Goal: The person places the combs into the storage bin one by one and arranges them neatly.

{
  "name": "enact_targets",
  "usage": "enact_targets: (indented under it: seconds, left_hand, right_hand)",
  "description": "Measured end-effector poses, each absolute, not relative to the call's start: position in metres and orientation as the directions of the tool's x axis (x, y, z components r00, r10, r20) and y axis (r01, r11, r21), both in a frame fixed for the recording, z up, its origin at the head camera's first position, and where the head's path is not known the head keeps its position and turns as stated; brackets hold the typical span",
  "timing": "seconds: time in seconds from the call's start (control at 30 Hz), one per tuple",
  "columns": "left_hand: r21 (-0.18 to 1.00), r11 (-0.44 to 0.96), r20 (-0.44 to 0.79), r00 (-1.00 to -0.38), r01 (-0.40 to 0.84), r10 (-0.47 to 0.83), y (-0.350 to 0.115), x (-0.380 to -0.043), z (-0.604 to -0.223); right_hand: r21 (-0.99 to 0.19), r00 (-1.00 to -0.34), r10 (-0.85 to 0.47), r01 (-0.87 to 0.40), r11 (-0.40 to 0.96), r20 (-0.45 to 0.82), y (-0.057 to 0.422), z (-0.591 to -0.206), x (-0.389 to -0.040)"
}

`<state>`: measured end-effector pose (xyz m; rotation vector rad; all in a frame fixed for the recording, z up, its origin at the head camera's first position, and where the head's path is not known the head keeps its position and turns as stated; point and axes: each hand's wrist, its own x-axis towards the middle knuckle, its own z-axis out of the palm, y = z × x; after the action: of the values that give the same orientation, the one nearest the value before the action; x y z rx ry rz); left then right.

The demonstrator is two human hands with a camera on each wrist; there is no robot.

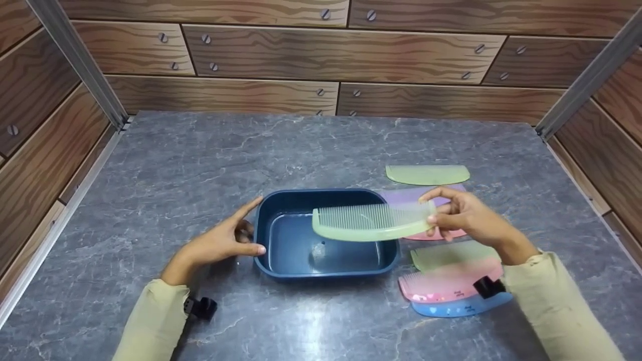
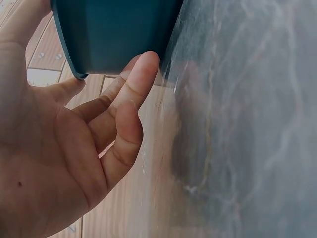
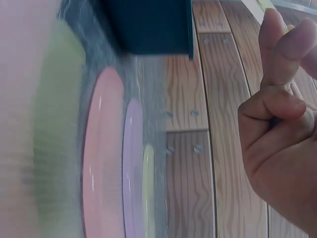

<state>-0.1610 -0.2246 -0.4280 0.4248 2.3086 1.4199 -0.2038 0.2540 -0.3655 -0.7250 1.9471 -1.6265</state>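
My right hand pinches one end of a pale green comb between thumb and fingers. Teeth up, the comb hangs over the right part of a dark blue plastic tub. Only a bit of that comb shows in the right wrist view. At the tub's left end, my left hand touches the rim, thumb at the near side and index finger at the far corner. Its other fingers bend loosely beside the tub's outer wall.
Right of the tub lie several combs: green at the back, purple, pink partly hidden, then another green, pink and blue. Wood-patterned walls surround the grey marbled table.
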Motion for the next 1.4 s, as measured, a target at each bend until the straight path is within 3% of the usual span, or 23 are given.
enact_targets:
  seconds: [0.33,0.73,1.4]
  left_hand:
    - [0.92,0.391,-0.184,-0.866,0.014,0.464,-0.226,-0.159,-0.428]
    - [0.906,0.422,-0.199,-0.87,0.011,0.451,-0.225,-0.159,-0.427]
    - [0.917,0.4,-0.187,-0.868,0.013,0.459,-0.225,-0.158,-0.427]
  right_hand:
    - [-0.99,-0.676,-0.727,0.031,0.138,-0.122,0.228,-0.367,-0.198]
    - [-0.938,-0.704,-0.638,0.124,0.323,-0.313,0.189,-0.363,-0.184]
    - [-0.927,-0.656,-0.67,0.136,0.348,-0.348,0.169,-0.364,-0.177]
